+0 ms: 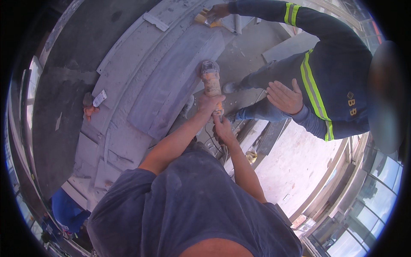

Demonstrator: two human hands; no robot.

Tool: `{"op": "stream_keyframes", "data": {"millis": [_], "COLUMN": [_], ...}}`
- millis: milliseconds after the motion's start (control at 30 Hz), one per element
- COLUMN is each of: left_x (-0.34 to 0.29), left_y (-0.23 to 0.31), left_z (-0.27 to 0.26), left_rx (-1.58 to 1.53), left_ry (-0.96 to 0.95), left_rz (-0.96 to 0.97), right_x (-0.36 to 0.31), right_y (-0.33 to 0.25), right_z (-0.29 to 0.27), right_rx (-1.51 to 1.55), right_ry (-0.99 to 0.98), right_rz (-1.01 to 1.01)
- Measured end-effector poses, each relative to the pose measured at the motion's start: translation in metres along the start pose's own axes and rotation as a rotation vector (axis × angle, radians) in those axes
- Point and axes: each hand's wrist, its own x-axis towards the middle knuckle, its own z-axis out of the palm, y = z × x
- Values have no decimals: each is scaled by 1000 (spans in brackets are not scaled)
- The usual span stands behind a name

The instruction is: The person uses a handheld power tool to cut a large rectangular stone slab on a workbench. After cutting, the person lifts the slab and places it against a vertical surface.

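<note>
A dusty orange angle grinder (211, 84) is held out in front of me, its dark head at the right edge of a long grey slab (171, 81). My left hand (209, 104) is wrapped round the body of the tool. Behind it, my right hand (222, 129) is closed on the rear end, where a cord hangs below. The grinder's disc cannot be made out, nor whether it touches the slab.
A co-worker in a dark jacket (338, 81) stands close at the right, one palm (286, 97) held out, the other hand on a yellowish block-like thing (207, 18). Cut slab pieces (92, 147) lie left. Another person in blue (68, 210) is at lower left.
</note>
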Motion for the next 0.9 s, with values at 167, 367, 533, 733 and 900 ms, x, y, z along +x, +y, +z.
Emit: {"op": "stream_keyframes", "data": {"millis": [167, 367, 533, 733, 900], "left_x": [0, 14, 19, 56, 93], "left_y": [-1, -2, 10, 22, 33], "left_z": [9, 12, 20, 31, 39], "left_rx": [-59, -62, -53, 19, 111], "left_ry": [-13, -30, -47, -62, -65], "left_rz": [19, 21, 29, -17, 22], "right_x": [6, 17, 31, 28, 54], "right_y": [-5, -7, -5, -52, -72], "right_z": [-16, -21, -20, -20, -25], "right_rx": [-73, -111, -118, 14, -4], "right_ry": [-3, 0, 34, 23, 45], "right_rz": [-24, 3, -95, -7, -46]}}
